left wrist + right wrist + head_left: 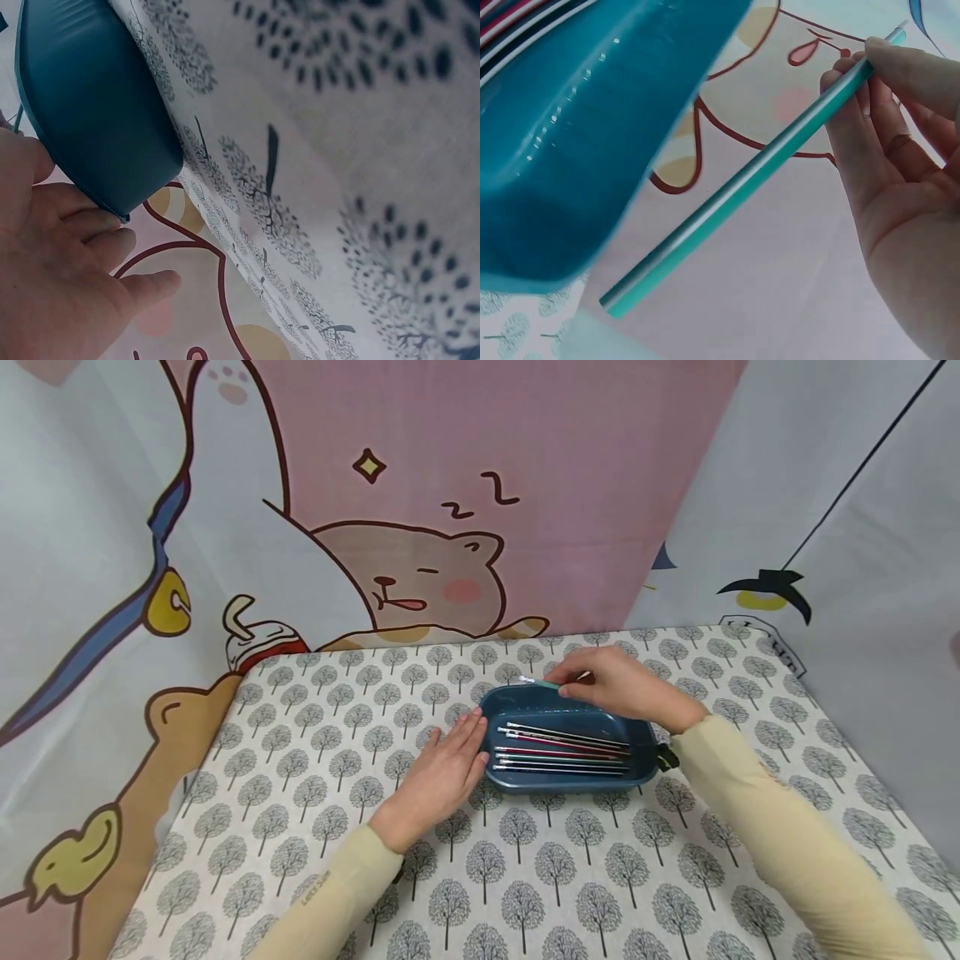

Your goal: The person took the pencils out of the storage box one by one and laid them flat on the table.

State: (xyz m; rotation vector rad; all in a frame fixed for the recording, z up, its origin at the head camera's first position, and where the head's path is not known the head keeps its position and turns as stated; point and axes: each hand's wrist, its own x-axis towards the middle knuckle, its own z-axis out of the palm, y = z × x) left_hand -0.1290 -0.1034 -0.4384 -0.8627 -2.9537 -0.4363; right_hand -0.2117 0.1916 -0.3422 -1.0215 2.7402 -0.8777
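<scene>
A deep blue, rounded tray [577, 787] sits on the cloth, with several pencils [562, 752] lying lengthwise in it; black, red and green ones show. My left hand [442, 768] rests against the tray's left end, its fingers extended along the rim; the left wrist view shows the fingers [97, 232] touching the outside edge. Over the tray's far rim, my right hand [618, 685] pinches a green pencil [742, 191] with a silvery stripe between thumb and fingertips. The pencil is held near one end, off the tray, and slants in the right wrist view.
A white cloth [330, 777] printed with grey trees covers the table. Behind it hangs a cartoon-printed curtain [585, 485], close to the table's far edge. A dark tag or strap [667, 757] sticks out at the tray's right end.
</scene>
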